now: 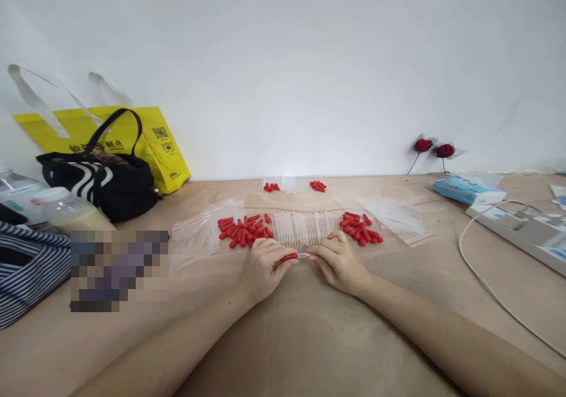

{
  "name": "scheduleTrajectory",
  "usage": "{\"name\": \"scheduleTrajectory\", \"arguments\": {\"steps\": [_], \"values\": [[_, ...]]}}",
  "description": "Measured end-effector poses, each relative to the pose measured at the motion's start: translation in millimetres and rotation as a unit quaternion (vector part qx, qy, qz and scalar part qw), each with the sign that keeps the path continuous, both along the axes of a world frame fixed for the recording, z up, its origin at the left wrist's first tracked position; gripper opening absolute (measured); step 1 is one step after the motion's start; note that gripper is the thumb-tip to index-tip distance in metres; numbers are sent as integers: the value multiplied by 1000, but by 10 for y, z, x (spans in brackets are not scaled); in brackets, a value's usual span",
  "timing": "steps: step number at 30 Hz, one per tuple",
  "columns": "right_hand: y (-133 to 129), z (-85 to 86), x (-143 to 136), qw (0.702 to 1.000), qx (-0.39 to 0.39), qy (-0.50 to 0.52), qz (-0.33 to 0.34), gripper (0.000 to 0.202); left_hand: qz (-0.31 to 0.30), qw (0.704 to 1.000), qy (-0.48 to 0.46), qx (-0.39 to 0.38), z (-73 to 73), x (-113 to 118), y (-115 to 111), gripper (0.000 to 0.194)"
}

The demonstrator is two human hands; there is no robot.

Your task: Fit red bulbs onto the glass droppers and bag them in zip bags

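Note:
My left hand (267, 267) pinches a red rubber bulb (289, 257) between thumb and fingers. A thin clear tube (303, 255) spans the gap to my right hand (338, 264), whose fingers are closed on its other end. Tube and bulb meet end to end; how deep the tube sits in the bulb I cannot tell. Just beyond my hands lies a row of many clear tubes (305, 227). One pile of red rubber bulbs (243, 230) flanks the row on the left, and another pile of red bulbs (361, 229) on the right.
Clear zip bags (198, 232) lie left and right of the piles; a small bag (289, 184) with red bulbs is by the wall. At left are a yellow bag (168, 155), black bag (119, 190) and bottle (66, 208). At right are wipes (466, 189), a power strip (522, 232) and cable (481, 291).

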State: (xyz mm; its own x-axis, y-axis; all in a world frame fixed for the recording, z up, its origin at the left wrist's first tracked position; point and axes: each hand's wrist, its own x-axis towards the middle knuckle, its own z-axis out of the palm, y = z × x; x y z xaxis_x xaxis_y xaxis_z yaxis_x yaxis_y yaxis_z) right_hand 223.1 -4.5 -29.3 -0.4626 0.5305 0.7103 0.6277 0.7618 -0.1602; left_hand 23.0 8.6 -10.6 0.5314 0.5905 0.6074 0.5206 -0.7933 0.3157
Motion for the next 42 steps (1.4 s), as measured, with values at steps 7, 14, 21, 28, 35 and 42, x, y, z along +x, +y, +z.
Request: {"name": "scheduleTrajectory", "arguments": {"steps": [7,14,21,28,35,42], "values": [[-51,7,-45,999,49,14,0,16,21,1000,-15,4,27,89,-102,14],[-52,6,-35,999,42,-2,7,18,4,1000,17,-18,-21,64,-72,17],[-36,26,-42,1000,8,1,9,19,-3,999,14,-51,-22,49,-41,15],[-64,53,-41,997,43,-55,-41,22,11,999,11,-37,-1,-32,19,12],[-13,50,1,991,-2,-28,-131,19,127,991,44,-6,11,-77,81,41],[280,109,91,925,-120,28,-361,20,266,961,64,33,31,-176,254,16]]}}
